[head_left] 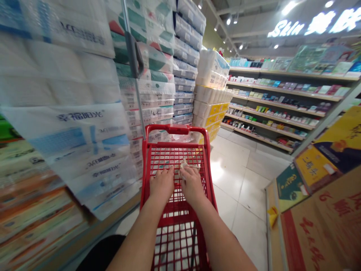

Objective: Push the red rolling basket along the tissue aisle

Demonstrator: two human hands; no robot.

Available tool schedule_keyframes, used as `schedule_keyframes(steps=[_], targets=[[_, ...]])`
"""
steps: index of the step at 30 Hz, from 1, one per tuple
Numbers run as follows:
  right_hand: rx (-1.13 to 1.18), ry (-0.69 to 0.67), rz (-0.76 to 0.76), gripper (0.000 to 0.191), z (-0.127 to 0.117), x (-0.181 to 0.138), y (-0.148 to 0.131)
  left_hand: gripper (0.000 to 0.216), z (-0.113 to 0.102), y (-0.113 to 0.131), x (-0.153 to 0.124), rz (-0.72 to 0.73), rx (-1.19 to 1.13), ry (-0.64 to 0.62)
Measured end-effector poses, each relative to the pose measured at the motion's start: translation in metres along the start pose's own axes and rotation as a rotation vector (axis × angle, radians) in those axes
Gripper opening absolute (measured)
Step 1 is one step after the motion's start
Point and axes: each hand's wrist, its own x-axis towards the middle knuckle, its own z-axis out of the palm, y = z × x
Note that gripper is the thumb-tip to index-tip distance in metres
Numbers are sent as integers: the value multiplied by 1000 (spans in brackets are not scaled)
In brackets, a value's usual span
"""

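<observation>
Both hands — left hand (161, 183), right hand (192, 183) — are closed in grip on the red plastic-mesh shopping cart (176, 150); a crumpled pale paper (186, 164) is pinched under the right. At frame left, the stacked white tissue packs (84, 124) could be clipped — the cart passes close.

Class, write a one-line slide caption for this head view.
Both hands, left and right, grip a red shopping cart beside stacked tissue packs.

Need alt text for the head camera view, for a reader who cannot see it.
Two bare hands, the left hand and the right hand, rest side by side on a red shopping cart in a supermarket aisle, with something pale and crumpled at the right fingertips. Stacked toilet paper packs tower on the left; stocked shelves and cardboard boxes stand on the right.
</observation>
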Motion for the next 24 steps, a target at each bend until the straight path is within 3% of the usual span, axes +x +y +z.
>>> schedule_keyframes(steps=[4, 9, 12, 19, 24], targets=[[-97, 104, 218, 49, -3, -1, 6, 46, 1, 2, 2, -13, -32, 21], [16, -75, 1, 61, 8, -6, 5, 45, 4, 6, 7, -29, -38, 18], [39, -58, -9, 66, 9, -7, 10, 45, 3, 9, 8, 0, -37, -1], [-116, 70, 282, 56, -13, -8, 21, 48, -2, 21, 8, 55, -37, -60], [108, -39, 125, 41, -16, -11, 24, 48, 2, 30, 10, 66, -26, -40]])
